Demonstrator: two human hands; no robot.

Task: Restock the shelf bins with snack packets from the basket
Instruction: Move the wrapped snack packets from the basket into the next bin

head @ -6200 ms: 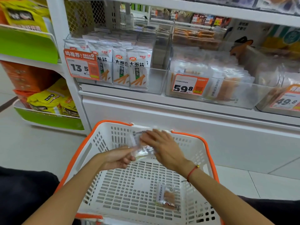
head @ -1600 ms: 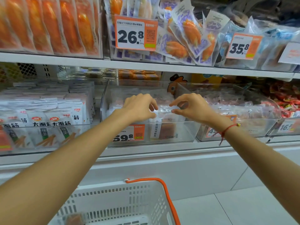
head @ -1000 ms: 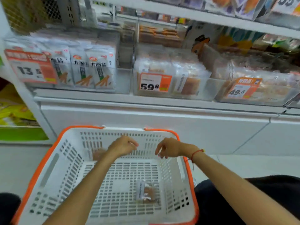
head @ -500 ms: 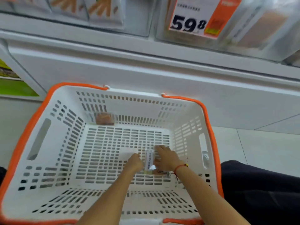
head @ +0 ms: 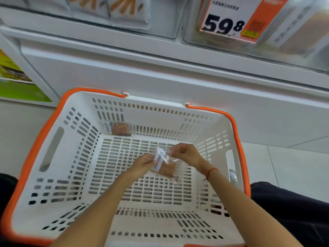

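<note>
Inside the basket [head: 53, 148], left hand [head: 142, 164] and right hand [head: 185, 154] both pinching one clear packet [head: 164, 167] (brown snack inside, white label), held just above the slatted floor. Farther back, second packet [head: 119, 128] leaning against the far wall. Beyond, shelf [head: 160, 56] with a bin [head: 222, 45] bearing a 59.8 tag [head: 229, 20].

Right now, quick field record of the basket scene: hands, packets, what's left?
left hand: pinches the clear snack packet at its left edge
right hand: pinches the same packet at its upper right
held packet: over the basket floor, both hands on it
second packet: leaning against the far wall, untouched
basket: white, orange rim, two packets in view
price tag: reads 59.8, on the bin above
</note>
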